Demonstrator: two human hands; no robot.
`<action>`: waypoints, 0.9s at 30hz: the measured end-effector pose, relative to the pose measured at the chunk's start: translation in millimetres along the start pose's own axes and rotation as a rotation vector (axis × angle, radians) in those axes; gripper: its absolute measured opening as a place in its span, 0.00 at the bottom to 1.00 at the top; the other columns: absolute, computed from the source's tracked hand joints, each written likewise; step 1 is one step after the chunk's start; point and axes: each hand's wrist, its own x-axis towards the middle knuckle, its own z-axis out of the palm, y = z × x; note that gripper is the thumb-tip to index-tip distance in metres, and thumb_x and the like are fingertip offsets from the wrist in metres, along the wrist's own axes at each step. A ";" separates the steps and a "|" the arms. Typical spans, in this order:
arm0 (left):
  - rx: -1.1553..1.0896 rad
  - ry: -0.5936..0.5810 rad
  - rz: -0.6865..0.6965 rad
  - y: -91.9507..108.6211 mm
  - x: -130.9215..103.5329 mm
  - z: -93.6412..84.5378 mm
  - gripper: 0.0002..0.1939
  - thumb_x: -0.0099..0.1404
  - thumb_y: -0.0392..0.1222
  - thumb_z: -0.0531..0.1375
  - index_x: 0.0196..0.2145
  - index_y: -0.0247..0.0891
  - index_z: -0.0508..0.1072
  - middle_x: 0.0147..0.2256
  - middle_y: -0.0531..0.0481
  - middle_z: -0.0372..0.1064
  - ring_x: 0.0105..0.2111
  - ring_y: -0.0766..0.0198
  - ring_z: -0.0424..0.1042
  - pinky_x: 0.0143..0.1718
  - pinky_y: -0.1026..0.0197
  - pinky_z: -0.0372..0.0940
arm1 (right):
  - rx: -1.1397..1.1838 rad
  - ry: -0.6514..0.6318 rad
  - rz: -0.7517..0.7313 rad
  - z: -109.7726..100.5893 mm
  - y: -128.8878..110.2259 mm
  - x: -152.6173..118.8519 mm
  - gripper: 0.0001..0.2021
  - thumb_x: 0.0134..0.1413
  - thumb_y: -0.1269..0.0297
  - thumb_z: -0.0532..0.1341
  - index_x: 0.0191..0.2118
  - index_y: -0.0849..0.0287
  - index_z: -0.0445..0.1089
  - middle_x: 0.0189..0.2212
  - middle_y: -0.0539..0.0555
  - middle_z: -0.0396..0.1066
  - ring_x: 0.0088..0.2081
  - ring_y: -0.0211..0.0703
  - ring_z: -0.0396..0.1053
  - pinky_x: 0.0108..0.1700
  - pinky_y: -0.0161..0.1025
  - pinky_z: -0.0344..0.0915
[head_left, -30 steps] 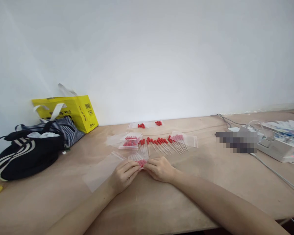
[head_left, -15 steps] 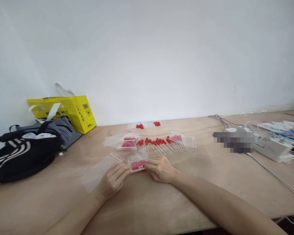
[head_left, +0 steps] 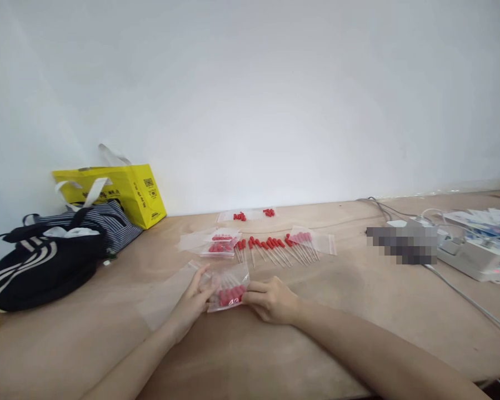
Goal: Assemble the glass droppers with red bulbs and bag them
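A clear zip-lock bag (head_left: 234,304) with several red-headed white sticks (head_left: 229,294) in it is held between my two hands, low over the table. My left hand (head_left: 195,297) grips the bag's left side, its fingers partly seen through the plastic. At the right edge my right hand (head_left: 273,300) pinches the bag, fingertips pressed together beside the red heads. Just beyond lies a row of loose red-headed sticks (head_left: 270,244). To its left are filled bags (head_left: 220,248), and at its right end another clear bag (head_left: 312,239) covers some heads.
A flat clear bag (head_left: 162,294) lies under and left of my left hand. More red heads on plastic (head_left: 250,214) sit by the wall. A black bag (head_left: 45,266) and yellow bag (head_left: 129,191) stand left; a power strip (head_left: 470,258) and cables lie right.
The bag has come nearer to me and lifted slightly at its front edge. My left hand has shifted from the bag's lower left corner up along its left side; the right hand still pinches the right edge.
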 end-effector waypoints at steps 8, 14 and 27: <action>-0.201 0.105 -0.195 -2.4 -16.0 -20.1 0.15 0.49 0.42 0.60 0.37 0.38 0.69 0.29 0.50 0.73 0.28 0.59 0.73 0.26 0.61 0.68 | 0.084 -0.078 0.078 -13.6 6.6 -6.4 0.10 0.55 0.59 0.52 0.38 0.56 0.66 0.32 0.51 0.67 0.31 0.35 0.65 0.29 0.31 0.58; -0.131 0.308 -0.079 -0.5 14.4 -69.9 0.19 0.48 0.43 0.61 0.40 0.39 0.68 0.25 0.51 0.72 0.23 0.62 0.72 0.22 0.63 0.67 | 0.069 -0.087 0.169 -10.7 14.8 -9.4 0.09 0.54 0.63 0.51 0.34 0.57 0.68 0.32 0.51 0.67 0.30 0.35 0.65 0.28 0.31 0.56; 0.418 0.320 -0.135 -27.1 142.2 -101.5 0.09 0.44 0.43 0.62 0.22 0.35 0.71 0.24 0.47 0.72 0.30 0.53 0.72 0.30 0.58 0.66 | 0.126 -0.113 0.230 -11.6 16.0 -10.7 0.08 0.53 0.64 0.52 0.33 0.57 0.68 0.34 0.50 0.66 0.31 0.35 0.64 0.30 0.32 0.56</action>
